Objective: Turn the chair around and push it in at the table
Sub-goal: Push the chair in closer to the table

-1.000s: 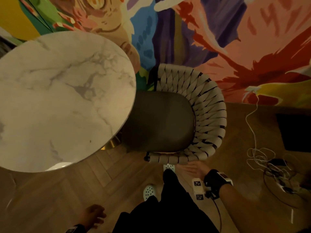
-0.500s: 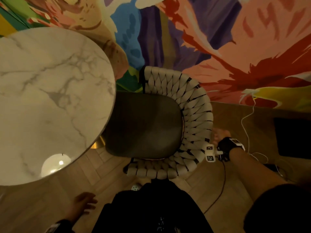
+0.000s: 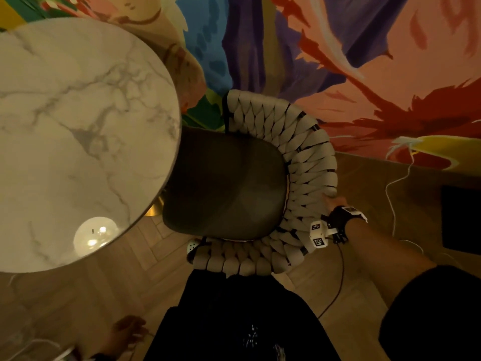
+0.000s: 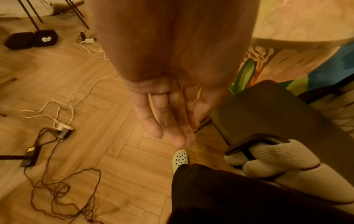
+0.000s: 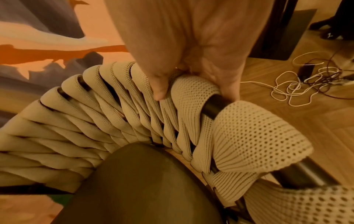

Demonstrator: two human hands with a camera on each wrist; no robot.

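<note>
Woven-backed chair (image 3: 229,178) at frame centre, seat now tucked under marble table (image 3: 78,131) edge; right hand (image 5: 193,63), earlier beside it, now grips the backrest rim; left hand (image 4: 168,106) hangs relaxed.

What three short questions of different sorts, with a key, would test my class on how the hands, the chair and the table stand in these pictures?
1. True or false: the right hand grips the top rail of the chair.
2. Multiple choice: the left hand is (a) pressing on the table, (b) hanging free with straight fingers over the floor, (c) holding a cable.
3. Fill in: the front edge of the chair's dark seat lies under the rim of the round marble ____.

Key:
1. True; the thumb and fingers curl round the woven straps and the dark rail.
2. b.
3. table.
</note>
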